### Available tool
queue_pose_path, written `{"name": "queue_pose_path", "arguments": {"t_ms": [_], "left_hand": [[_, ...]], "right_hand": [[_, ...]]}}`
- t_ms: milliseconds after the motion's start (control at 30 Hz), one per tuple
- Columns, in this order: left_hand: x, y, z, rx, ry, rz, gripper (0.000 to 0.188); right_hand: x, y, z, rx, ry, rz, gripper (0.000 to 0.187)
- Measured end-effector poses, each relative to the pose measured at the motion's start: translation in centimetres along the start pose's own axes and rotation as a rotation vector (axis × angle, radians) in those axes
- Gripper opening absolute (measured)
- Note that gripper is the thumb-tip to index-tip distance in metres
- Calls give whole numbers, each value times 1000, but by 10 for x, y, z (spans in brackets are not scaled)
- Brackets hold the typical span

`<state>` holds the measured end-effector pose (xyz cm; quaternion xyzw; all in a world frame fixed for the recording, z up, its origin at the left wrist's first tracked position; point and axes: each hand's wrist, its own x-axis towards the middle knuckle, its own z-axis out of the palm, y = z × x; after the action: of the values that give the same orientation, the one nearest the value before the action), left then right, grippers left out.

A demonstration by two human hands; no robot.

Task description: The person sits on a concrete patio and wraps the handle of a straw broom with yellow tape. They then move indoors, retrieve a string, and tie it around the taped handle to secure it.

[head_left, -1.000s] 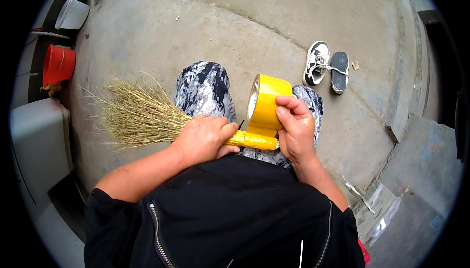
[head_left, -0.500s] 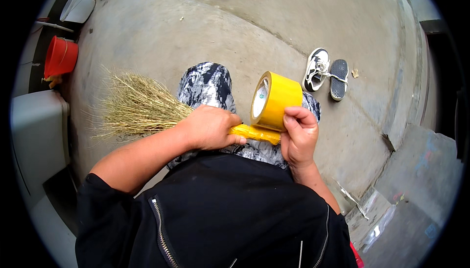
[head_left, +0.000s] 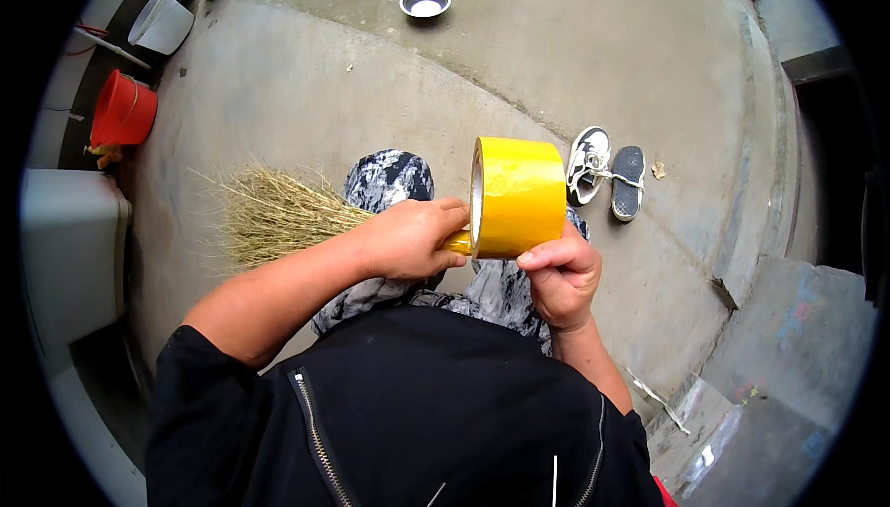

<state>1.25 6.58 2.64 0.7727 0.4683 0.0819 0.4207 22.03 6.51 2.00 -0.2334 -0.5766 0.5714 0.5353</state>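
Note:
My left hand (head_left: 413,238) is closed around the handle of a twig broom (head_left: 287,215), whose brushy end fans out to the left above my lap. A short piece of yellow-wrapped handle (head_left: 458,243) shows past my fingers. In front of the handle's end is a wide roll of yellow tape (head_left: 519,196), its white core just visible at the left side. My right hand (head_left: 565,280) pinches the roll's lower right edge, thumb in front. The roll hides the handle's far end, and I cannot tell where the loose tape runs.
On the concrete floor lie a black-and-white shoe (head_left: 588,166) and an upturned shoe (head_left: 629,183) at the right. A metal bowl (head_left: 425,1) sits far ahead. Along the left stand a red bucket (head_left: 125,108), white buckets (head_left: 162,23) and a pale boxy object (head_left: 74,247).
The tape roll has turned more upright and now covers the handle end that showed before. My right thumb has come to its lower edge. The view has tilted slightly.

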Motion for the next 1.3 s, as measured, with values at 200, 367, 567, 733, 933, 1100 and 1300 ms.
{"name": "queue_pose_path", "arguments": {"t_ms": [200,367,567,733,933,1100,1300], "left_hand": [[-1,17,-24,61,313,40,37],[-2,46,-65,330,766,265,52],[-17,59,-94,804,742,292,50],[-18,71,-106,953,711,325,48],[-21,81,-107,958,644,262,47],[-28,89,-102,749,586,252,50],[-34,91,-100,469,485,212,55]], "right_hand": [[31,-48,10,217,-140,-132,36],[28,-72,12,371,-191,66,57],[23,-61,7,389,-230,285,66],[34,-68,26,475,-197,494,72],[32,-73,34,291,-177,434,52],[25,-69,26,66,-204,369,51],[22,-64,18,-33,-226,327,48]]}}
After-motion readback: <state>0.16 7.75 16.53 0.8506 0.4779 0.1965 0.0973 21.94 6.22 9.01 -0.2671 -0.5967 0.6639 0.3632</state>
